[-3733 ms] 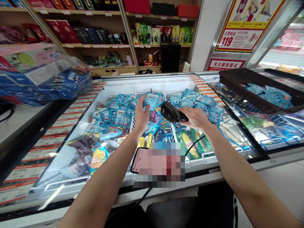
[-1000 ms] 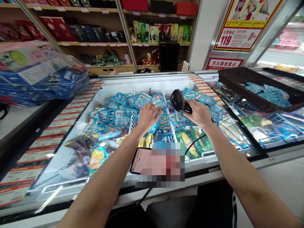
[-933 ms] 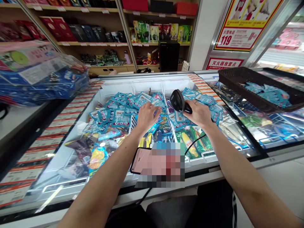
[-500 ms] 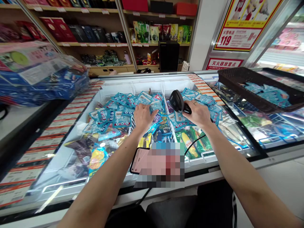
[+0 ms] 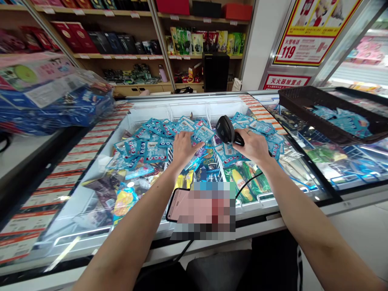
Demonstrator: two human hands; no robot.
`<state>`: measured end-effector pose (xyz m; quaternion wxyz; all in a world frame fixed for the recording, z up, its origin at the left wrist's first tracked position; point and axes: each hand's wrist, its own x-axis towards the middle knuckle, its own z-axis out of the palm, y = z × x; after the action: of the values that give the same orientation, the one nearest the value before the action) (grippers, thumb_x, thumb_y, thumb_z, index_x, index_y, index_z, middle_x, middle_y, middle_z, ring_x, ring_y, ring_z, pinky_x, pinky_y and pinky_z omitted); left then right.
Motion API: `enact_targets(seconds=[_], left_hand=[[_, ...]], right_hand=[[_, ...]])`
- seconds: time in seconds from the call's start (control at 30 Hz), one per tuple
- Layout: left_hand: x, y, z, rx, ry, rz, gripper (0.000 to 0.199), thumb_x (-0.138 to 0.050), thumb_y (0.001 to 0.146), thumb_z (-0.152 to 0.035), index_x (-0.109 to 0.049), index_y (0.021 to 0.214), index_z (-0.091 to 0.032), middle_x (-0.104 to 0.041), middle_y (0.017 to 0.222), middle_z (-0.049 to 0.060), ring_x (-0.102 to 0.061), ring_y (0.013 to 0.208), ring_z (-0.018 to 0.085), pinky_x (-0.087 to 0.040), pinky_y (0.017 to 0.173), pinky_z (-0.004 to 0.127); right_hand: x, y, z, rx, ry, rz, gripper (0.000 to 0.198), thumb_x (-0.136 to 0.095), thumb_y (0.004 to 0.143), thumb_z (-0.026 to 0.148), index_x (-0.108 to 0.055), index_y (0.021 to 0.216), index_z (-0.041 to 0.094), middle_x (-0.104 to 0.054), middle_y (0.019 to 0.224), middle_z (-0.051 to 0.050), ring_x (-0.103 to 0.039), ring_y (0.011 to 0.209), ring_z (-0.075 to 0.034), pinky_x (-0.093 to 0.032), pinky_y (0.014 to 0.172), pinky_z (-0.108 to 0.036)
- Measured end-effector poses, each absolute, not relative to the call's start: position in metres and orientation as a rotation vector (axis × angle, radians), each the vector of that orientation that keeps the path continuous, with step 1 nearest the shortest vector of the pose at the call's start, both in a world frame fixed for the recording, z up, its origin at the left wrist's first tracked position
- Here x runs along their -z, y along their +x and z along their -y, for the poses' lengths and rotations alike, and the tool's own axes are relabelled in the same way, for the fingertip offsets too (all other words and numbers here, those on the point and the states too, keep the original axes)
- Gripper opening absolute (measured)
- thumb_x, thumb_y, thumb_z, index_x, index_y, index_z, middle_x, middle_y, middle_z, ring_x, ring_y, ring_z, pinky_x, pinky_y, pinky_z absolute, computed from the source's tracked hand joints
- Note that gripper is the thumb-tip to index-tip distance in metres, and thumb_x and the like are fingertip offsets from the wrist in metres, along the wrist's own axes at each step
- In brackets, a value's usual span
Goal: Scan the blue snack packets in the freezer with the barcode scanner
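My right hand [image 5: 252,144] grips a black barcode scanner [image 5: 226,130] by its handle, its head pointing left over the freezer. A black cable hangs from that hand toward the freezer's front edge. To the left, my left hand [image 5: 183,147] lies over the pile with its thumb stretched out to the side; the fingertips are partly hidden. A blue packet [image 5: 203,133] with a white label is just beyond the left thumb. More blue packets [image 5: 156,150] are heaped left of my hand, and others [image 5: 263,126] lie right of the scanner.
A phone [image 5: 178,205] lies near the freezer's front edge beside a blurred patch. A brown basket [image 5: 303,117] with blue packets stands at the right. Plastic-wrapped boxes [image 5: 54,93] are stacked at the left. White wire dividers [image 5: 218,163] separate the freezer's compartments.
My left hand has shifted slightly to the right, and the blue packet beyond its thumb has moved and shows more of its label. My right hand and the scanner have hardly moved.
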<state>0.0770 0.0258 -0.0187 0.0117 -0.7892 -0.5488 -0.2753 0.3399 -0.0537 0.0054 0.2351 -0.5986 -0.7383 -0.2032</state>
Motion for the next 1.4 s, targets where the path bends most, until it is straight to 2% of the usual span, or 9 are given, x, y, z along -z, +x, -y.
enact_targets(seconds=[0.13,0.23,0.53,0.77,1.4], left_hand=[[0.0176,0.0734,-0.0276,1.077,-2.502,1.814,0.055,-0.054,0.082,-0.042,-0.039,0.130,-0.018,-0.062,0.094,0.008,-0.061,0.086,0.024,-0.046,0.078,0.036],[0.0176,0.0717,-0.0274,1.177,-2.477,1.849,0.049,-0.051,0.084,-0.033,-0.037,0.130,-0.020,-0.060,0.085,0.005,-0.061,0.076,0.021,-0.047,0.070,0.034],[0.0148,0.0721,-0.0253,1.219,-2.446,1.805,0.043,-0.045,0.087,-0.033,-0.039,0.128,-0.021,-0.057,0.082,0.005,-0.061,0.073,0.020,-0.047,0.068,0.033],[0.0160,0.0718,-0.0252,1.210,-2.436,1.804,0.042,-0.044,0.088,-0.035,-0.038,0.128,-0.021,-0.057,0.083,0.005,-0.061,0.073,0.021,-0.047,0.067,0.033],[0.0148,0.0720,-0.0242,1.202,-2.442,1.809,0.044,-0.044,0.088,-0.035,-0.039,0.129,-0.021,-0.057,0.082,0.005,-0.061,0.075,0.022,-0.047,0.069,0.034]], right_hand=[[-0.0078,0.3376,0.0562,0.544,-1.589,2.055,0.041,-0.051,0.084,0.042,-0.056,0.119,0.021,-0.067,0.095,-0.007,-0.060,0.082,-0.021,-0.037,0.062,-0.028],[-0.0100,0.3351,0.0587,0.538,-1.540,2.096,0.040,-0.051,0.085,0.042,-0.056,0.119,0.021,-0.066,0.095,-0.007,-0.060,0.083,-0.021,-0.037,0.063,-0.028],[-0.0096,0.3355,0.0592,0.495,-1.476,2.244,0.045,-0.058,0.081,0.044,-0.055,0.120,0.020,-0.067,0.101,-0.006,-0.061,0.085,-0.020,-0.035,0.061,-0.027],[-0.0086,0.3343,0.0590,0.493,-1.440,2.287,0.042,-0.052,0.085,0.044,-0.055,0.119,0.020,-0.067,0.098,-0.006,-0.061,0.080,-0.019,-0.031,0.059,-0.026],[-0.0090,0.3340,0.0592,0.505,-1.429,2.314,0.042,-0.050,0.086,0.044,-0.053,0.120,0.019,-0.067,0.099,-0.007,-0.061,0.079,-0.018,-0.032,0.060,-0.026]])
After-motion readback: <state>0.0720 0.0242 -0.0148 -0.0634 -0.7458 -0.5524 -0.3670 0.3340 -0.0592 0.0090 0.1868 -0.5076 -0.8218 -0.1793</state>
